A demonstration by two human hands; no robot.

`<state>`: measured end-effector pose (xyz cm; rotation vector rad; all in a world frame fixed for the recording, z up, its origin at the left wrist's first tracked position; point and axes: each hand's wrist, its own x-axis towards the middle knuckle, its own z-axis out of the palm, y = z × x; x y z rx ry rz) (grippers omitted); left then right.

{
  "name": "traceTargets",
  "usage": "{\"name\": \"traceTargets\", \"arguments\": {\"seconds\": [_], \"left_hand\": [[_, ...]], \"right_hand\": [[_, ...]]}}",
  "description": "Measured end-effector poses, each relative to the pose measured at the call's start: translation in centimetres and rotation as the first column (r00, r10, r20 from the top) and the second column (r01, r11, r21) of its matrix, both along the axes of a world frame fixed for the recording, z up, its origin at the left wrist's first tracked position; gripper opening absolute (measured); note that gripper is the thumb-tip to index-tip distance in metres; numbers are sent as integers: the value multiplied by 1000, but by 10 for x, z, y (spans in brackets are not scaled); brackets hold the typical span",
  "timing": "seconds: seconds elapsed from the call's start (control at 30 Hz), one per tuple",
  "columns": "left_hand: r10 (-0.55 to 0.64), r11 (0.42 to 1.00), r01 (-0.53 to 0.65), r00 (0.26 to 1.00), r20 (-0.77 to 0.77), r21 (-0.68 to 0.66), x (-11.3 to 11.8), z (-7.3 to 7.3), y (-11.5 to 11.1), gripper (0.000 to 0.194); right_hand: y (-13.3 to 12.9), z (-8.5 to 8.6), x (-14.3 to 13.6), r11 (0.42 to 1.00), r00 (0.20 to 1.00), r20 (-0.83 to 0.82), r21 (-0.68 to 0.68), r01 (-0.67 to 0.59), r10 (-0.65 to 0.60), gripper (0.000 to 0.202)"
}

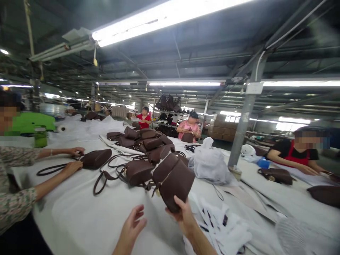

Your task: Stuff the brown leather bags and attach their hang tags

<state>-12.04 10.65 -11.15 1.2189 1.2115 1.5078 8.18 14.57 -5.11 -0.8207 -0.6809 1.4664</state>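
Grips dark-brown, rounded, leather-look handbag (176, 180) by near edge in right hand (183, 214), over broad white-covered tabletop (85, 216), with long axis seemingly slanted near-left to far-right. Holds left hand (133, 224) empty, fingers loosely spread, apart, near and left of handbag.

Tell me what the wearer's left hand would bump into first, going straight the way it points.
The left hand would probably meet the brown bag lying ahead, though the held bag in the right hand sits close to that line; depth is unclear.
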Motion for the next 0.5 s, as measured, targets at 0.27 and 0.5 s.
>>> {"name": "traceTargets", "arguments": {"seconds": [0.27, 0.5], "left_hand": [[11, 990, -20, 997, 71, 136, 30, 91, -54, 73], [-124, 983, 139, 984, -125, 121, 13, 117, -75, 55]], "right_hand": [[-120, -57, -47, 998, 998, -34, -48, -46, 45, 80], [-142, -36, -24, 947, 949, 110, -165, -276, 296, 71]]}}
